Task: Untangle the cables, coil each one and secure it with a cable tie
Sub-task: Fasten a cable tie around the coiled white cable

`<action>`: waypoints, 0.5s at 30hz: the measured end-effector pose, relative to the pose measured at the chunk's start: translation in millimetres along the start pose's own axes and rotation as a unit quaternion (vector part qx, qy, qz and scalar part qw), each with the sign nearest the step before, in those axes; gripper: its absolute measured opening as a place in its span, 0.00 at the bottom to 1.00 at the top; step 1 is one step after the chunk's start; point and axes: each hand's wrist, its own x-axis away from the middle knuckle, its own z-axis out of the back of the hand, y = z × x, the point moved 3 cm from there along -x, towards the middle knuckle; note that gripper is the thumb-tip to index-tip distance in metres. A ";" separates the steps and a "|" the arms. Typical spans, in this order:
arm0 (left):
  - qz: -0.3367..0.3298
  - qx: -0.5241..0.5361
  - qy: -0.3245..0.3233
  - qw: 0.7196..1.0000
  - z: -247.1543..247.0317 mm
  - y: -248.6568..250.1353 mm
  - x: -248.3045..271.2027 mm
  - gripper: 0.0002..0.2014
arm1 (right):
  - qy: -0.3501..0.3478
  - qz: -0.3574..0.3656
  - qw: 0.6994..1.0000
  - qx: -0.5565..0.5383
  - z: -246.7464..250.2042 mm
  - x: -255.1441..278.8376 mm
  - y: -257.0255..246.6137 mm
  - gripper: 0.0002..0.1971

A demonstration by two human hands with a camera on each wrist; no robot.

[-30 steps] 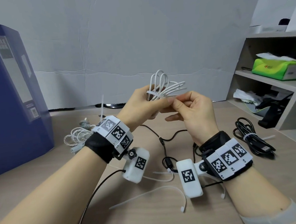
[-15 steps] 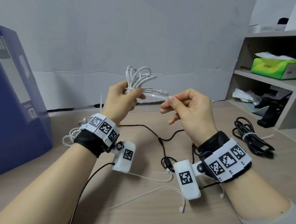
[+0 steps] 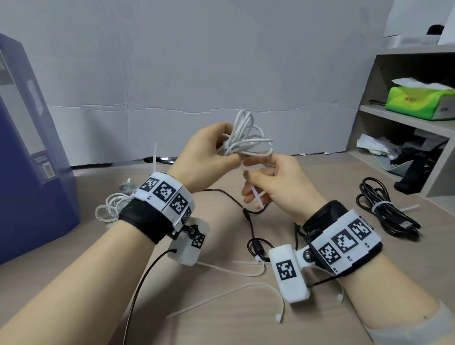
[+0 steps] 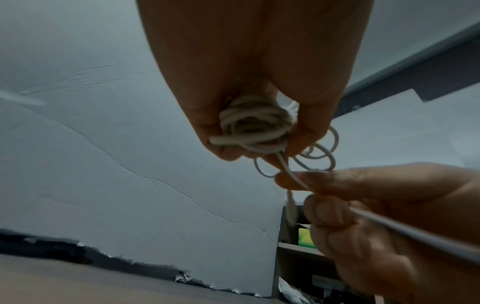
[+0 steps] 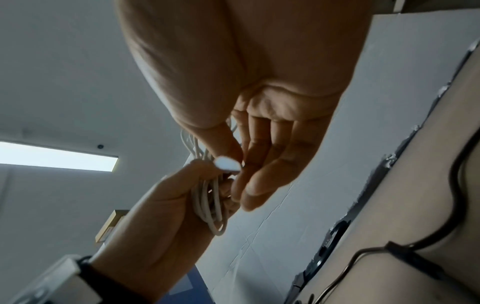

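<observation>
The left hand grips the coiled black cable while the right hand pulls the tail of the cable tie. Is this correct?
Not quite: the coiled cable in the left hand is white, as the head view shows. The right hand does pull the cable tie tail.

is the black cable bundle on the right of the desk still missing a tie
No, the black cable bundle lies coiled by the shelf with a white cable tie cinched around its middle.

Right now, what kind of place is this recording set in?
Probably an office or home desk, set up for recording. A wooden desk carries a blue file box, a shelf unit holds a green tissue pack and clutter, and pale sheets cover the wall.
</observation>
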 end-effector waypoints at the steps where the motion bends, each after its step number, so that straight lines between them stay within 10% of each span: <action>1: -0.004 -0.004 -0.017 1.000 -3.2 2.4 1.4 0.12 | -0.003 0.004 1.000 0.012 0.0 -0.3 0.4 0.10; 15: -0.001 0.096 -0.039 0.995 -1.9 -2.3 -0.2 0.03 | -0.046 0.054 0.996 0.045 -4.8 -1.0 -1.3 0.13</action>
